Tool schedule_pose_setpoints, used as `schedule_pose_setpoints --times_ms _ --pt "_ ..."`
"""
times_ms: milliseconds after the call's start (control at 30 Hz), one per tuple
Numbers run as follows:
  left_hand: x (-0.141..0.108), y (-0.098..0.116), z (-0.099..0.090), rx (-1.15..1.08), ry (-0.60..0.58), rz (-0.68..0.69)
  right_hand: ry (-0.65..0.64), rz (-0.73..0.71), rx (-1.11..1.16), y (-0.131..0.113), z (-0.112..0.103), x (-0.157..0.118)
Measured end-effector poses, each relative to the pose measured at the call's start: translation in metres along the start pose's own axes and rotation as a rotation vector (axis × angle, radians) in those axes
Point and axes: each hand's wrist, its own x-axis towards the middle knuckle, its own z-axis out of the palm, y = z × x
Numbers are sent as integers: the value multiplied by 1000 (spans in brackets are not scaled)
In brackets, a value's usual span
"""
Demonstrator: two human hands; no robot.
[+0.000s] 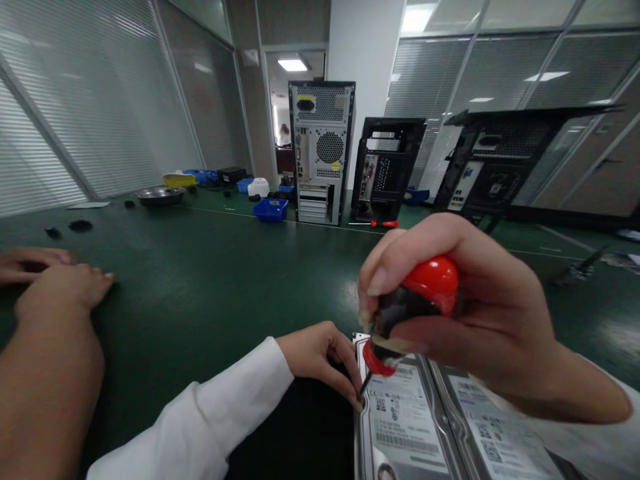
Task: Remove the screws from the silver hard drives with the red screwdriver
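Note:
My right hand (465,320) is wrapped round a red and black screwdriver (413,303), whose shaft points down at the left edge of a hard drive (400,420). At that same edge is my left hand (325,357), its thumb and fingers pinched close to the screwdriver's tip. What lies between those fingertips, if anything, is too small to make out. A second hard drive (495,427) lies directly to the right of the first, partly under my right forearm. Both drives have white labels facing up.
Another person's hands (65,287) rest on the green table (200,280) at left. Computer cases (323,153), (387,170), (493,163) stand at the back. A blue tray (270,210), a metal bowl (160,195) and another screwdriver (383,224) lie farther off.

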Motion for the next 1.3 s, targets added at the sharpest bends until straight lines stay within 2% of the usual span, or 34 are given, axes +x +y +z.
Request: schedule_pose_setpoints --times_ms 133,267,433,500,600,700,800,1000,1100,1200,1300 --pt "-1 -1 0 -10 -16 11 -7 37 27 4 3 -1" --pt "0 1 -1 56 35 72 54 18 -48 5 5 -2" --pt "0 3 -1 43 -27 87 -80 97 -103 0 -2 -3" --pt "0 3 0 26 -5 90 -90 105 -103 2 -3 -3" --pt "0 3 1 11 13 95 -74 42 -92 9 -3 -1" --pt "-1 2 2 -28 -24 113 -61 -33 -132 15 -3 2" --pt "-1 2 4 -91 -55 155 -81 -39 -170 17 -5 5" --pt "-1 -1 5 -96 17 132 -126 -96 -217 14 -7 6" --pt "0 0 3 -69 38 98 -130 -91 -209 10 -7 8" --pt "1 2 1 -16 -14 92 -152 -77 -223 3 -9 9" --pt "2 3 0 -14 -67 122 -187 31 -229 -5 -11 8"
